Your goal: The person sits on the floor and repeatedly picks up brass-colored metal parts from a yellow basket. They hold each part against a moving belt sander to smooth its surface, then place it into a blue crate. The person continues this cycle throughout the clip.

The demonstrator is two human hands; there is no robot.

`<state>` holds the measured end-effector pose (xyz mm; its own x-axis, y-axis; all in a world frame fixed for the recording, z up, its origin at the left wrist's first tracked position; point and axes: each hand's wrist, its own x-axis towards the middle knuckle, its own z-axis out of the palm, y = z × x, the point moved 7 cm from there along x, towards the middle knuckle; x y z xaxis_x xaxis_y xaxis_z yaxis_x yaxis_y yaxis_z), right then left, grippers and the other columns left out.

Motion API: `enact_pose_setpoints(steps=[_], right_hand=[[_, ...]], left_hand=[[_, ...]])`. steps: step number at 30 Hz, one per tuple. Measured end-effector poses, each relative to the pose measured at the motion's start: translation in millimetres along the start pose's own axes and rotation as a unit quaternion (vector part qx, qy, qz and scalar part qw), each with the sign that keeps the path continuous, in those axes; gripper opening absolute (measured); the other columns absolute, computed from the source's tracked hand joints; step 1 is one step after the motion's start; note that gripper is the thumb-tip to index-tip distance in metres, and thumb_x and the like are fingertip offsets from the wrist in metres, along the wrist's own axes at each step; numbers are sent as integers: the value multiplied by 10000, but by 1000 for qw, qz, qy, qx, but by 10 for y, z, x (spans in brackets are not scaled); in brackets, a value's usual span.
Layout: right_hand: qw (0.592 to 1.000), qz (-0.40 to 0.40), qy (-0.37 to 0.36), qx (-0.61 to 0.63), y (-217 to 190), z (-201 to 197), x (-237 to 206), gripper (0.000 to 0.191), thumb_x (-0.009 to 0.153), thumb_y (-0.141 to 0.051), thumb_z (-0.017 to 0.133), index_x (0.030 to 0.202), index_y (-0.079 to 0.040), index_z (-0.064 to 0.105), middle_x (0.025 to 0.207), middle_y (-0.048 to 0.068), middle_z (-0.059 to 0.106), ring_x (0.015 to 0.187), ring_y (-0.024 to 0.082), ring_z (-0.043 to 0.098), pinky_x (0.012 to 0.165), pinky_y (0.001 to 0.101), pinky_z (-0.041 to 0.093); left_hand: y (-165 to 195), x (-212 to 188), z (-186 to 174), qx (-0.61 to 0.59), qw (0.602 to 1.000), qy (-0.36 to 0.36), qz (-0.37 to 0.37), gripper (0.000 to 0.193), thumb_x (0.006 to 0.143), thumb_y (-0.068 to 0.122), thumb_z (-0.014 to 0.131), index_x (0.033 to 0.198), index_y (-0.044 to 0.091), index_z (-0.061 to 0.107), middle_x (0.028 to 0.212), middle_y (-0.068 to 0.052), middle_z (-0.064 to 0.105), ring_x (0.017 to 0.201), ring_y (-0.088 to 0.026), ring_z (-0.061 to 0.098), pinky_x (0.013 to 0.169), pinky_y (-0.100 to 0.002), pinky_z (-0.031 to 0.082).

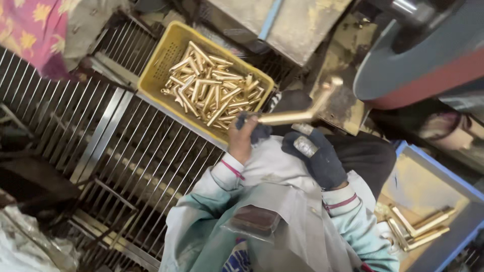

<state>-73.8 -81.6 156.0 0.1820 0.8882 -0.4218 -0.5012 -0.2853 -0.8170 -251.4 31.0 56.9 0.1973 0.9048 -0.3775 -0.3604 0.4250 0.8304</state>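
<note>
Gripping a bent brass handle (pixel 297 113) at its near end, the left hand (pixel 244 138) is closing its fingers round the straight shank, with a scrap of dark cloth bunched between palm and metal. The handle's long axis is running roughly from nine o'clock to three o'clock across the middle of the view, then kinking upward toward one o'clock, where its far tip is pointing at the edge of the big grey-and-red wheel (pixel 423 60). The right hand (pixel 315 156), wearing a dark glove with pale tape wound round one finger, is sitting just below the shank at about five o'clock from the left hand; it is loosely curled and appears to be holding nothing, though whether its fingertips are touching the underside of the brass cannot be told. So the left hand is the one carrying the piece, and the right is the nearer to the bend and the free end. A yellow crate (pixel 166 55) heaped with similar brass handles is lying at eleven o'clock from the hands, close beyond the left knuckles, resting on a metal grating (pixel 126 146). At four o'clock, well apart from the hands, a blue-edged tray (pixel 454 186) is holding a few more brass pieces (pixel 418 226). The person's pale sleeves and apron are filling the lower centre.
</note>
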Motion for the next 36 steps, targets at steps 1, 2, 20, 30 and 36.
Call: enact_pose_setpoints(steps=[1, 2, 20, 30, 36], right_hand=[[999, -4, -23, -45, 47, 22, 13, 476, 1036, -119, 583, 1463, 75, 500, 1209, 198, 669, 1118, 276, 670, 1017, 390, 544], [999, 3, -20, -37, 99, -12, 22, 470, 1028, -116, 577, 1454, 68, 500, 1207, 192, 671, 1118, 274, 675, 1017, 387, 545], [997, 36, 59, 18, 563, -262, 278, 402, 1009, -65, 562, 1396, 38, 535, 1124, 191, 680, 999, 286, 704, 931, 444, 604], [996, 38, 59, 46, 592, -290, 307, 411, 995, -57, 567, 1395, 35, 542, 1094, 188, 680, 983, 295, 702, 903, 472, 607], [997, 28, 50, 51, 574, -351, 240, 410, 1012, -80, 551, 1411, 13, 529, 1105, 170, 679, 978, 278, 701, 903, 457, 606]], left_hand=[[68, 95, -147, 16, 999, 35, 10, 287, 918, 209, 751, 1100, 3, 670, 1005, -58, 715, 870, -134, 656, 786, -275, 541], [129, 186, -312, 32, 997, 70, 19, 290, 917, 219, 759, 1085, -1, 674, 983, -57, 711, 837, -135, 656, 755, -279, 546], [986, 922, -1864, 430, 810, 398, 23, 404, 840, 281, 801, 1161, 52, 714, 1053, -143, 770, 949, -288, 747, 866, -401, 569], [452, 1047, -999, 435, 891, 106, 73, 451, 840, 173, 783, 1252, 13, 691, 1117, -168, 762, 966, -264, 745, 889, -365, 594], [41, 722, -346, 501, 865, 15, 16, 443, 852, 316, 794, 1228, 98, 710, 1071, -168, 750, 961, -298, 731, 876, -377, 563]])
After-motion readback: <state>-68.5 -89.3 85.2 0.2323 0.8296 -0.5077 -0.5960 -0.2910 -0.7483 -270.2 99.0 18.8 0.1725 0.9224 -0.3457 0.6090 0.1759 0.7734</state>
